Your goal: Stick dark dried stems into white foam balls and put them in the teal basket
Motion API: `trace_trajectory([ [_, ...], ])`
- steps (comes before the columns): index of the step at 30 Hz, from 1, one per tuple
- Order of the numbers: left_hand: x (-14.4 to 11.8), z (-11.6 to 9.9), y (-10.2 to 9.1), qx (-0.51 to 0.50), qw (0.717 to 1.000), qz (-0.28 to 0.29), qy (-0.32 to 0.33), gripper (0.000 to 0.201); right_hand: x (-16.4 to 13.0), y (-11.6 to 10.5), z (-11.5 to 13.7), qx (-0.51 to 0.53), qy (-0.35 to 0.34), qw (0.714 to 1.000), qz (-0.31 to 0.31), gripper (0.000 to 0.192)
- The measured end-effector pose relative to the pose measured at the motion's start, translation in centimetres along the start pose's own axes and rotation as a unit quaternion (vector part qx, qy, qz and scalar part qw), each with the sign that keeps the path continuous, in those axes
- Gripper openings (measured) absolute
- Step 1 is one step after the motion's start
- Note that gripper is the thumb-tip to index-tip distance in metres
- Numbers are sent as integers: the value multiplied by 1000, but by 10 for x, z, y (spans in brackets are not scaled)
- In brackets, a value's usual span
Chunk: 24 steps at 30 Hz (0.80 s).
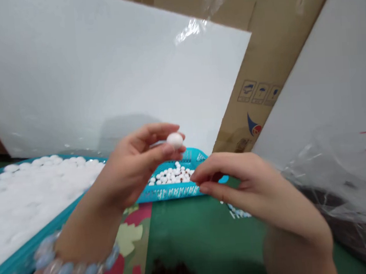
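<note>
Left hand is pinching a white ball in its fingers; right hand, fingers narrowed and seemingly empty, is hovering at 3 o'clock; many balls are waiting in the tray.

Looks like a small packing workshop: cardboard boxes, white foam boards, trays full of white beads.
</note>
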State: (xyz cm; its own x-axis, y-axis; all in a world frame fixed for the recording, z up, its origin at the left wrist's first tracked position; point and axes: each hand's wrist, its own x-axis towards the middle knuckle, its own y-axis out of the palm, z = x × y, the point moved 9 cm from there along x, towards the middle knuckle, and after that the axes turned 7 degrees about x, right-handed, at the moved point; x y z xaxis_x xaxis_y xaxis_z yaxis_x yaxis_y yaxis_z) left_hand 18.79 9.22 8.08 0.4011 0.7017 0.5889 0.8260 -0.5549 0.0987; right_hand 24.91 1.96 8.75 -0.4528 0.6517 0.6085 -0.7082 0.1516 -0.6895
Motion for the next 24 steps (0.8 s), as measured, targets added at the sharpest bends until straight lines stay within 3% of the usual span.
trace_trajectory([
  [3, 2, -5, -7, -4, 999, -25, 22, 13, -8, 28, -9, -90, 34, 986, 139, 12],
  [6, 2, -14, -15, 14, 998, -51, 45, 12, -27, 69, -22, -109, 63, 951, 281, 11],
  [11, -1, -26, -20, 85, 993, -57, 66, 21, -56, 127, -16, -59, 6, 898, 436, 12],
  [15, -3, -33, -20, 98, 991, -46, 84, 23, -60, 141, -9, -77, -37, 883, 462, 12],
  [24, 1, -26, -14, 127, 989, -29, 69, 19, -58, 143, -5, -86, -61, 890, 444, 7],
])
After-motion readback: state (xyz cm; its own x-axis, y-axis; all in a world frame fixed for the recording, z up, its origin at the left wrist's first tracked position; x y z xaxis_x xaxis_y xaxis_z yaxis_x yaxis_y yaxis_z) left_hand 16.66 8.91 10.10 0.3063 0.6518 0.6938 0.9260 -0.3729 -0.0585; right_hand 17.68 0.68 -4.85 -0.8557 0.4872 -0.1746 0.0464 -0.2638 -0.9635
